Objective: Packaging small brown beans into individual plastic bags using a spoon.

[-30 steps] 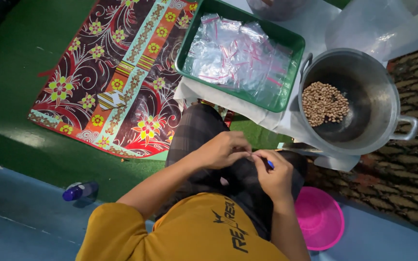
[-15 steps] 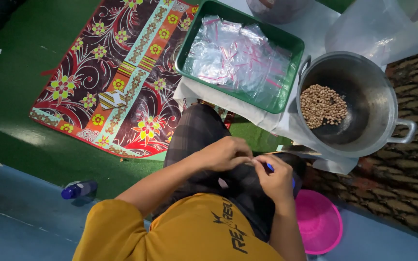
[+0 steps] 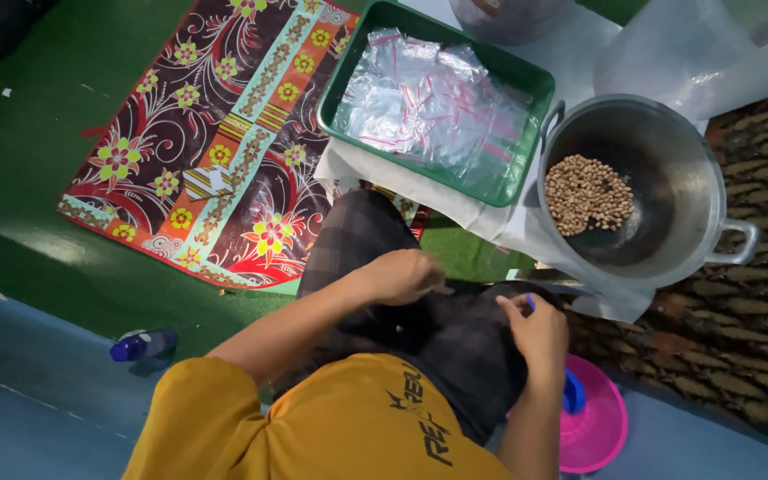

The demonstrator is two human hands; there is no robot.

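Observation:
My left hand [image 3: 400, 276] rests over my lap on dark checked cloth [image 3: 357, 233], fingers curled closed; I see nothing in them. My right hand [image 3: 540, 331] is further right, above the lap's edge, pinching a small blue thing [image 3: 531, 303] between thumb and finger. Just right of that wrist lies a pink plastic bowl [image 3: 599, 428] with another blue piece [image 3: 572, 392] on its rim. Ahead of the hands stands a metal pot [image 3: 668, 169] holding a heap of brown peanuts [image 3: 588, 195].
A green tray [image 3: 348, 67] with several clear zip bags [image 3: 433, 98] sits on white cloth [image 3: 402, 185] beside the pot. A flowered mat [image 3: 215, 142] covers green flooring at left. A small blue bottle [image 3: 140, 345] lies at lower left. Large clear bag [image 3: 686, 49] at top right.
My hands were pinched together over my lap; now they have parted, the right hand moving right and down toward the pink bowl with the blue thing.

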